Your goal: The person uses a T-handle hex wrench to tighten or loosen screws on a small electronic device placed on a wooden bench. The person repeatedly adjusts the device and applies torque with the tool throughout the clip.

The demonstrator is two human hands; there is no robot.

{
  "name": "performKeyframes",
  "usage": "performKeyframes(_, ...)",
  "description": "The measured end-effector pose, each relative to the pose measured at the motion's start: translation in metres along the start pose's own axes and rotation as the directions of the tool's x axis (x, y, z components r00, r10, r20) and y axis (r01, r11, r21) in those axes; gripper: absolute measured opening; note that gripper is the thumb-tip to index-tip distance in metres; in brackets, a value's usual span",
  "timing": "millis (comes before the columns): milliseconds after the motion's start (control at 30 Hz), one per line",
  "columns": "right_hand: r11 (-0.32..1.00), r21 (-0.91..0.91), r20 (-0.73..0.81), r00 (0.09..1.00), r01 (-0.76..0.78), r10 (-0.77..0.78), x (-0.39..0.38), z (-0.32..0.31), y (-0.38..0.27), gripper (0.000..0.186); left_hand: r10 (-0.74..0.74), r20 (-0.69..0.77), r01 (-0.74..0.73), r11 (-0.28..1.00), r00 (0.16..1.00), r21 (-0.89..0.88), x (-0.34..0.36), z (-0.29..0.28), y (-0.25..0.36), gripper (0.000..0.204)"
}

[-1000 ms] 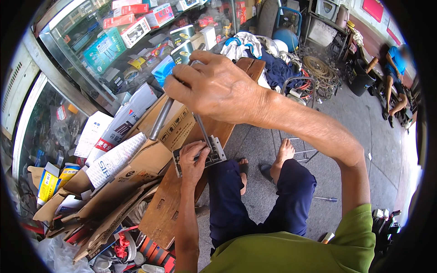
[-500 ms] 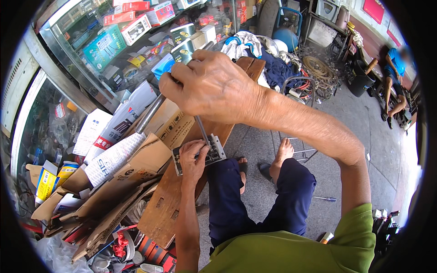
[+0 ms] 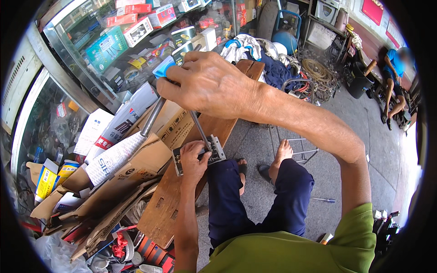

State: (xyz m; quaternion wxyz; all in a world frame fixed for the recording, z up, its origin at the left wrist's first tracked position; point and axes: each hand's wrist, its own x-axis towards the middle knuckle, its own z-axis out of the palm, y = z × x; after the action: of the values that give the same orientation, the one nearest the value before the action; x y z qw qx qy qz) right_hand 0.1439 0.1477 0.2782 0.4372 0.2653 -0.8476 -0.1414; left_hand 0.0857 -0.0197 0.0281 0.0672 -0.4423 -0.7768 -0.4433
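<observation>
My right hand [image 3: 209,84] is closed around the crossbar of a metal T-handle wrench [image 3: 152,117], high over the bench. The wrench's thin shaft slants down to a dark block with a metal frame [image 3: 217,149]; its tip stands at the block, by my left thumb. Fingers bent, my left hand [image 3: 193,161] grips the top of this block and covers part of it. Underneath is a long wooden bench [image 3: 166,200], and the block's right end lies close to my left knee. What the shaft's tip enters or touches is too small to tell.
Flattened cardboard [image 3: 123,182] leans along the bench's left side, before a glass display case [image 3: 104,82] of boxes. A metal-framed stool [image 3: 296,145] stands beyond my feet. On the floor lies a screwdriver [image 3: 324,199]. Another person [image 3: 395,68] sits far right.
The wrench's crossbar has turned slightly, its lower end shifting a little right. My right hand has tilted with it. My left thumb has slid slightly down, away from the shaft.
</observation>
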Motion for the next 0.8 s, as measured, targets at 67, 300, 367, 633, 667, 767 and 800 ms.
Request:
performKeyframes(67,0.999,-0.045,0.052,0.999,0.001,0.001,-0.002,-0.003,-0.002,0.029,0.024,-0.009,-0.024,0.999,1.0,0.023,0.0,0.002,0.0,0.032)
performKeyframes(300,0.998,-0.039,-0.019,0.998,0.052,-0.053,-0.002,-0.011,-0.011,0.026,0.106,-0.038,-0.103,0.991,0.994,0.085,0.0,0.002,0.001,0.03)
performKeyframes(367,0.998,-0.032,0.015,0.999,0.049,-0.048,-0.003,-0.015,-0.011,0.036,0.115,-0.034,-0.112,0.99,0.993,0.09,0.0,0.002,0.001,0.029)
performKeyframes(633,1.0,0.002,0.018,1.0,0.022,-0.022,-0.016,-0.03,-0.013,0.037,0.135,-0.025,-0.132,0.987,0.991,0.09,0.0,0.003,-0.001,0.029)
performKeyframes(667,1.0,-0.008,0.023,1.0,0.014,-0.014,-0.017,-0.031,-0.014,0.037,0.133,-0.032,-0.129,0.987,0.991,0.094,0.0,0.003,-0.001,0.029)
performKeyframes(767,1.0,0.006,-0.018,1.0,0.007,-0.007,-0.021,-0.032,-0.014,0.039,0.132,-0.035,-0.128,0.987,0.991,0.102,-0.001,0.002,0.002,0.029)
performKeyframes(800,1.0,-0.004,-0.001,1.0,0.002,-0.002,-0.024,-0.035,-0.014,0.039,0.133,-0.039,-0.129,0.987,0.99,0.094,-0.001,0.002,0.003,0.03)
